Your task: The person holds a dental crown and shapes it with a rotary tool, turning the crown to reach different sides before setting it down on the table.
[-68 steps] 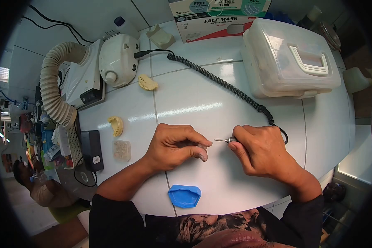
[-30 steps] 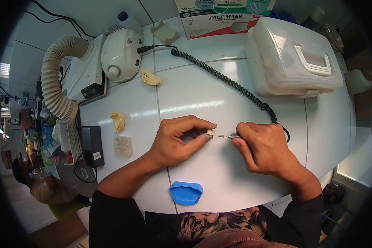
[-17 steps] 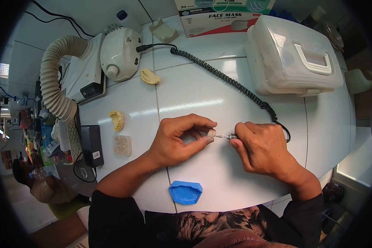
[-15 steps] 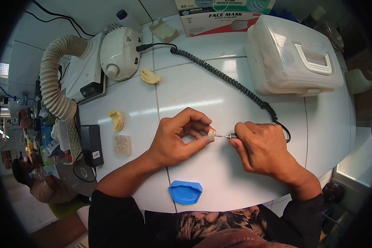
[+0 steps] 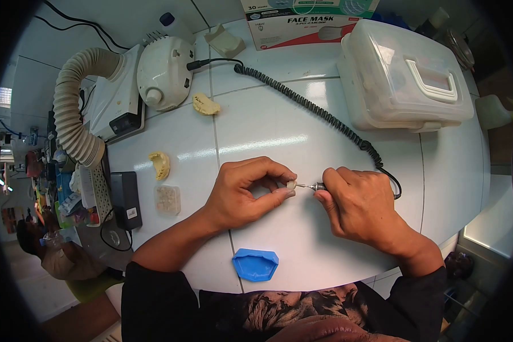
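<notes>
Between the thumb and fingertips of my left hand (image 5: 248, 191) is a small whitish dental crown (image 5: 291, 185), partly covered by the fingers. My right hand (image 5: 362, 202) is wrapped round a dental handpiece (image 5: 320, 186), whose thin metal bur (image 5: 305, 186) points left and meets the crown. A coiled black cord (image 5: 307, 102) runs from behind my right hand to the white control unit (image 5: 165, 74). Nearer my body, a blue mould (image 5: 256, 265) lies on the white tiled table (image 5: 302, 245).
Two yellowish dental casts (image 5: 205, 105) and a small clear box (image 5: 168, 200) lie to the left. A suction unit with a ribbed hose (image 5: 68, 108) stands beyond them. A lidded plastic case (image 5: 404, 77) and a face mask box (image 5: 302, 28) are at the back. Another person (image 5: 62, 245) sits far left.
The fingers of my left hand have closed in a little and the crown has turned between them. My right hand has barely moved.
</notes>
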Available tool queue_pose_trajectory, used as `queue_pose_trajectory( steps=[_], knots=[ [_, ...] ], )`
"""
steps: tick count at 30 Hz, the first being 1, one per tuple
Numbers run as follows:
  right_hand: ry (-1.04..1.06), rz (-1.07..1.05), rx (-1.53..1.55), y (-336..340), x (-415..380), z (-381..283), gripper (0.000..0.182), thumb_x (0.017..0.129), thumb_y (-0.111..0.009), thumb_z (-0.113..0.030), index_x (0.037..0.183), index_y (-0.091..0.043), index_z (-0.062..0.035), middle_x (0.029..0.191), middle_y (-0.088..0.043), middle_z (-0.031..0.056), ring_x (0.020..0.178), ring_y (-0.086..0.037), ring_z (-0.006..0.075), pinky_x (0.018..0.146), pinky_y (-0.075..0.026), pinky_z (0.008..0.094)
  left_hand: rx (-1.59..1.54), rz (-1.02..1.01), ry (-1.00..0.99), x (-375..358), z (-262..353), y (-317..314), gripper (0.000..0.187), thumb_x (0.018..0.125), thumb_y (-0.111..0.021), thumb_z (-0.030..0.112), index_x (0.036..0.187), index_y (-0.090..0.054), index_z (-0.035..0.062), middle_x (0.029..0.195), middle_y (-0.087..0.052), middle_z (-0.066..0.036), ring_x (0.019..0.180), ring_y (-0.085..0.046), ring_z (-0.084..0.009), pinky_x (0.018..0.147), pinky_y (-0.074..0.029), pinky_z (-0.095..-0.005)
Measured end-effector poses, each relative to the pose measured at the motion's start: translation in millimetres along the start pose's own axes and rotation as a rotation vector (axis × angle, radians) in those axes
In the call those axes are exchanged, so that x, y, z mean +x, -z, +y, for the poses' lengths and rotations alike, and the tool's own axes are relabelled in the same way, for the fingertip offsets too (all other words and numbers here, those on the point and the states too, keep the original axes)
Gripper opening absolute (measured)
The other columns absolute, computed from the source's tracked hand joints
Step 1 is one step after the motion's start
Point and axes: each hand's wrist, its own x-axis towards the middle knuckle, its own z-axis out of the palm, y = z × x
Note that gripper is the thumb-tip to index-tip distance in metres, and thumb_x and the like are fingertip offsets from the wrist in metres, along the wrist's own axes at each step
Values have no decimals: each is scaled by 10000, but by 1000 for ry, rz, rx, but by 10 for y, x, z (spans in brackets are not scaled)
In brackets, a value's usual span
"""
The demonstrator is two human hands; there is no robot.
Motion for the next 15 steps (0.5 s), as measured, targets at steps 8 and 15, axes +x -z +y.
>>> queue_pose_trajectory(
  steps=[8,15],
  knots=[
    [17,0,-7,0,1,3,302,1034,-714,-299,880,-603,-63,685,-617,109,538,-652,326,496,-486,435,-47,-6,30,-18,-21,-7,212,922,-832,-4,1124,-775,-30,1040,-805,-109,933,-784,-166,826,-650,-290],
    [32,6,-22,-10,0,-2,309,1030,-724,-310,881,-613,-63,681,-620,106,527,-650,320,483,-479,429,-47,-32,64,-26,24,12,183,949,-795,-44,1129,-767,-57,1037,-795,-117,966,-778,-168,883,-642,-300]
  ],
)
